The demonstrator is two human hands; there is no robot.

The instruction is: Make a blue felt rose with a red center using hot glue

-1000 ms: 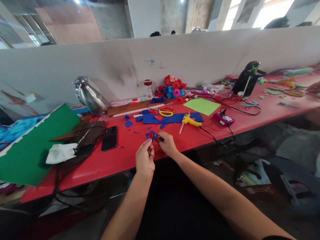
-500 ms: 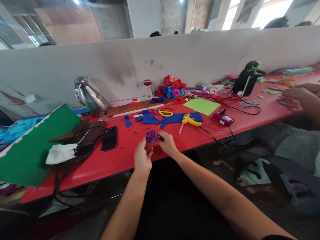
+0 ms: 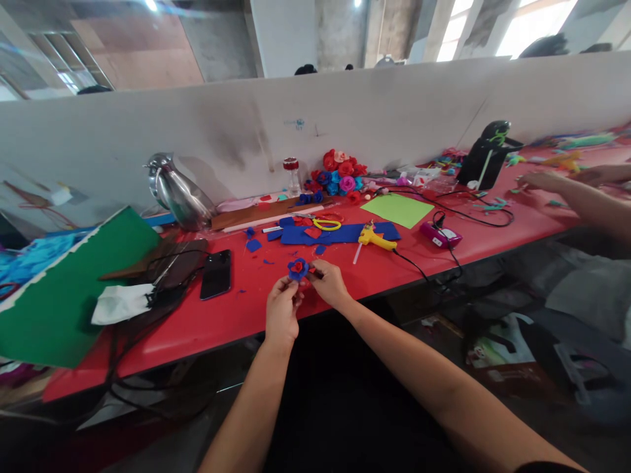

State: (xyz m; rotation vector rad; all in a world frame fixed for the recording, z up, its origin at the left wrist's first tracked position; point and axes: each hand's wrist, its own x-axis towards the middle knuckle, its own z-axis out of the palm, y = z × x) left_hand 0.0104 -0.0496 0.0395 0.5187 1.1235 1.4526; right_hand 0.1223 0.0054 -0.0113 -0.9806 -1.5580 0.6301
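Observation:
A small blue craft flower (image 3: 298, 269) with a red centre is held above the front of the red table (image 3: 246, 299). My left hand (image 3: 283, 305) pinches it from below and left, fingers closed. At its right side my right hand (image 3: 329, 282) is closed too, its fingertips by the petals with a small red bit showing between them; what exactly it grips is partly hidden. Beyond the hands lie a blue foam strip (image 3: 345, 233), yellow-handled scissors (image 3: 326, 224), red and blue cut pieces, and a yellow glue gun (image 3: 377, 238) with a glue stick.
A phone (image 3: 215, 274) and a green board (image 3: 79, 289) lie to the left, near a steel jug (image 3: 177, 190). Finished flowers (image 3: 340, 172) are heaped at the back. A green sheet (image 3: 398, 209), purple power box (image 3: 440, 234) and a co-worker's hands (image 3: 547, 182) are right.
My left fingers have shifted up and closed in beneath the blue flower. My right hand stays almost still. At the far right, a co-worker's hand has reached further left over the table.

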